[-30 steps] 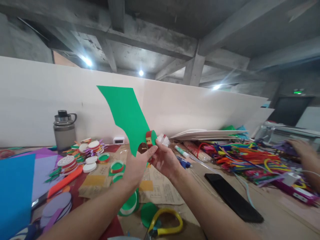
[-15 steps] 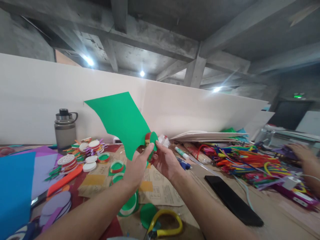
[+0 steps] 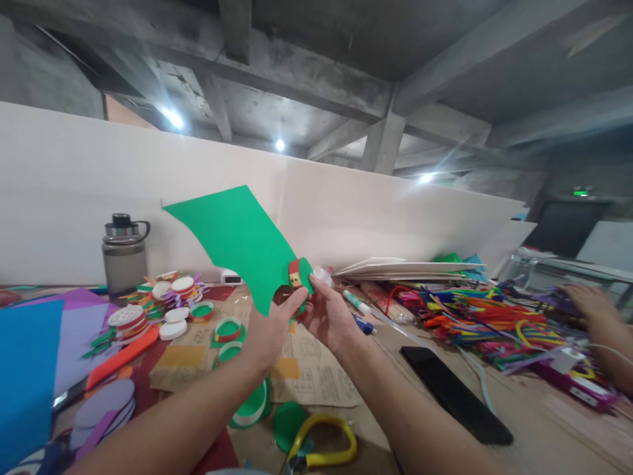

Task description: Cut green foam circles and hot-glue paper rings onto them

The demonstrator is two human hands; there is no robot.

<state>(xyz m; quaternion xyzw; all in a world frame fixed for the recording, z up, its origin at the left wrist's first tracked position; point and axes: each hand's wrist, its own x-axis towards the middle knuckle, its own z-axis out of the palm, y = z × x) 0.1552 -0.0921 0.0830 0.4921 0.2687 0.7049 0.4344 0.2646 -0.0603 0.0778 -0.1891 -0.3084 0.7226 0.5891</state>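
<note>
Fingers (image 3: 297,299) — one sheet (image 3: 235,241), one band (image 3: 294,272)

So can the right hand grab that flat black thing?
Probably not now: the right hand is holding the little round piece, though the flat black thing lies uncovered to its right.

Work table (image 3: 531,422), tan-brown surface, cluttered, black phone (image 3: 455,394) lying flat right of centre, yellow-handled scissors (image 3: 331,458) at near side, printed brown paper (image 3: 319,369) at centre, grey bottle (image 3: 124,262) upright at rear left, coloured pipe cleaners (image 3: 465,316) heaped at right.
</note>
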